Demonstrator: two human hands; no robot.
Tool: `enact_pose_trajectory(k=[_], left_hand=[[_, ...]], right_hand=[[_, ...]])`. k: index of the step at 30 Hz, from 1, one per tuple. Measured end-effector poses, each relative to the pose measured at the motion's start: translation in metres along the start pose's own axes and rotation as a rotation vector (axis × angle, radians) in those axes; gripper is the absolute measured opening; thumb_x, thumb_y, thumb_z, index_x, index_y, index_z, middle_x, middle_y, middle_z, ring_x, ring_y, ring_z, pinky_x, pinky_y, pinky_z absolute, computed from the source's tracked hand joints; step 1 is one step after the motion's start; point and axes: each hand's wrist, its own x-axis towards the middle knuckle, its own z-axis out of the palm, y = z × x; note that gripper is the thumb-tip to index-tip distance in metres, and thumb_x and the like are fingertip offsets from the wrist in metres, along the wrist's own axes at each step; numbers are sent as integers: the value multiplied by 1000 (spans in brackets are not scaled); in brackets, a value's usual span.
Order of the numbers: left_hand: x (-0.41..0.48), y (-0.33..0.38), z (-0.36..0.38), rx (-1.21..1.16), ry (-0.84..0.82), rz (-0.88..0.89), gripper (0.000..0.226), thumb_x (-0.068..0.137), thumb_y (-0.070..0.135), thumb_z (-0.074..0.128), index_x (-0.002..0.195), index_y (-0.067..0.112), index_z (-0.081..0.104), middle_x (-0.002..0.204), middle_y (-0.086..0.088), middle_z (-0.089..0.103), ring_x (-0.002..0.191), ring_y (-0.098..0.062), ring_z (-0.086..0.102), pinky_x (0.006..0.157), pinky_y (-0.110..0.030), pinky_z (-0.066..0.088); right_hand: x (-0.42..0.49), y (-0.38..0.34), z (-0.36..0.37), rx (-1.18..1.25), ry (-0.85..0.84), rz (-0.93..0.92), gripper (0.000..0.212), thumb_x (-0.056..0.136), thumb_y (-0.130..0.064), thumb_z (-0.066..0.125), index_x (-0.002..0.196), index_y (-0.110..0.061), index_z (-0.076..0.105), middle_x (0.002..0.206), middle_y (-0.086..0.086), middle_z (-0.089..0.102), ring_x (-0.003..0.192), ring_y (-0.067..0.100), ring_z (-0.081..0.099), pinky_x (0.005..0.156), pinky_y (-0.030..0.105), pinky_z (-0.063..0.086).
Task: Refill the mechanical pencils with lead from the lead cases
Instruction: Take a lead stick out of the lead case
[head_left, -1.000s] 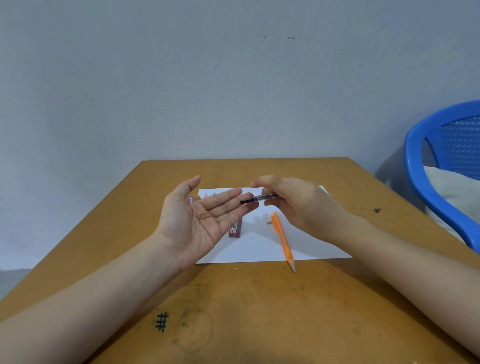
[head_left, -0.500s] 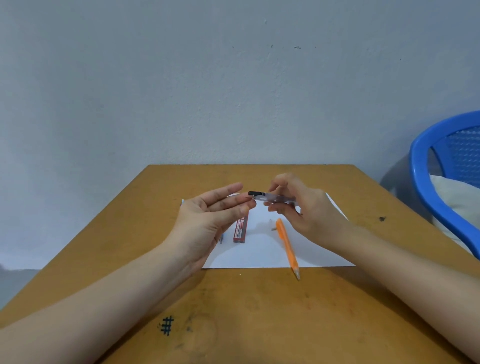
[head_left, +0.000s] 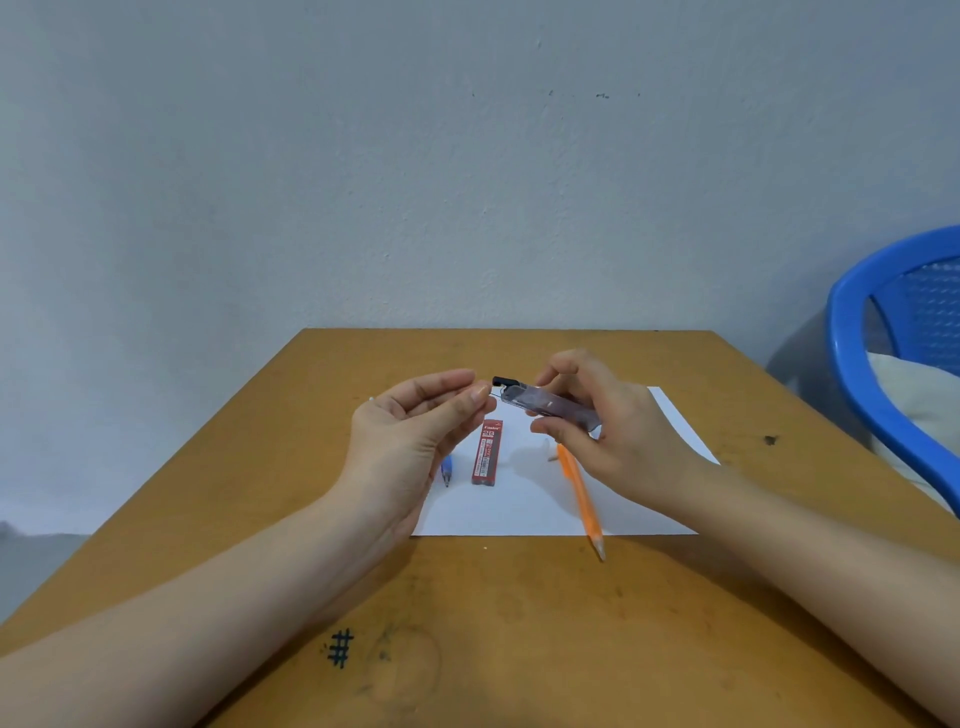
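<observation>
- The left hand (head_left: 410, 441) hangs above the left part of the white paper sheet (head_left: 519, 512), palm turned right, fingers curled. Its thumb and forefinger tips meet at the end of a thin dark lead (head_left: 497, 399), pinching it.
- A blue mechanical pencil (head_left: 445, 470) lies on the sheet under that hand. Only its tip end shows, pointing near.
- Just right of it, a red lead case (head_left: 487, 452) marked 2B lies flat on the sheet, long axis running near to far, touched by neither hand.
- The lead bridges the short gap between the left fingertips and the mouth of a translucent lead case (head_left: 550, 402), whose black cap (head_left: 504, 381) stands flipped up at its left end.
- That case is held off the sheet, tilted with the open end up and to the left.
- The right hand (head_left: 628, 441) grips the case's right half, fingers above and thumb below.
- An orange mechanical pencil (head_left: 579, 493) lies below the right hand, its tip past the sheet's near edge on the wooden table (head_left: 519, 649).
- A blue plastic chair (head_left: 852, 374) stands at the far right.
</observation>
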Motion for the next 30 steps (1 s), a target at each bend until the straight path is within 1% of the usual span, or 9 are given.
enact_pose_trajectory(k=[2, 3, 6, 12, 16, 18, 22, 27, 30], left_hand=[[2, 1, 0, 16, 25, 15, 28, 59, 5, 72, 86, 2, 68, 77, -10, 73, 70, -15, 71, 63, -17, 55], [2, 2, -1, 31, 37, 22, 27, 59, 6, 72, 85, 3, 68, 76, -9, 73, 70, -14, 71, 64, -17, 55], [4, 4, -3, 88, 60, 43, 28, 58, 11, 73, 85, 7, 70, 79, -8, 74, 75, -15, 71, 67, -19, 56], [8, 8, -5, 70, 91, 53, 28, 60, 12, 73, 88, 9, 71, 81, -8, 74, 76, -14, 70, 70, -21, 54], [9, 13, -6, 1, 103, 42, 26, 62, 10, 72, 88, 8, 71, 78, -7, 73, 72, -13, 69, 69, -20, 57], [9, 15, -7, -28, 119, 40, 22, 66, 8, 71, 88, 9, 71, 77, -6, 73, 71, -12, 68, 70, -21, 56], [13, 19, -10, -86, 200, 21, 14, 78, 6, 68, 91, 10, 71, 75, -4, 72, 70, -10, 68, 70, -22, 56], [18, 22, -13, -93, 234, 15, 12, 81, 6, 67, 91, 10, 70, 77, -5, 74, 74, -14, 71, 70, -25, 59], [18, 22, -14, -33, 203, 24, 14, 81, 6, 67, 94, 10, 70, 75, -5, 74, 72, -13, 72, 68, -24, 59]], right_hand=[[0, -1, 0, 11, 7, 3, 38, 84, -12, 64, 107, -33, 41, 85, -17, 60, 74, 8, 60, 58, 19, 48], [0, -1, -1, 11, 9, 5, 38, 83, -14, 63, 108, -33, 41, 85, -14, 61, 75, 8, 60, 59, 20, 49], [-1, -1, -1, 14, 6, 30, 40, 83, -14, 61, 111, -35, 42, 85, -8, 62, 72, 11, 59, 59, 26, 49], [0, -3, -2, 43, -17, 82, 39, 83, -20, 58, 107, -47, 42, 77, -20, 56, 69, 7, 57, 59, 28, 50], [0, 0, -3, 62, -22, 113, 41, 85, -15, 60, 108, -45, 44, 76, -11, 56, 66, 11, 56, 59, 34, 49], [-1, 0, -3, 77, -30, 131, 44, 87, -9, 62, 108, -43, 45, 76, -10, 56, 66, 9, 55, 58, 31, 49], [-1, 1, -2, 92, -32, 151, 44, 88, -8, 62, 110, -42, 45, 77, -14, 56, 70, 5, 55, 58, 13, 42], [1, -1, -1, 104, 34, 166, 38, 90, -11, 60, 107, -41, 46, 91, -18, 57, 88, -3, 55, 67, 8, 43], [2, 2, -1, 120, 72, 163, 36, 92, -12, 58, 108, -41, 46, 100, -16, 58, 94, 1, 56, 73, 9, 44]])
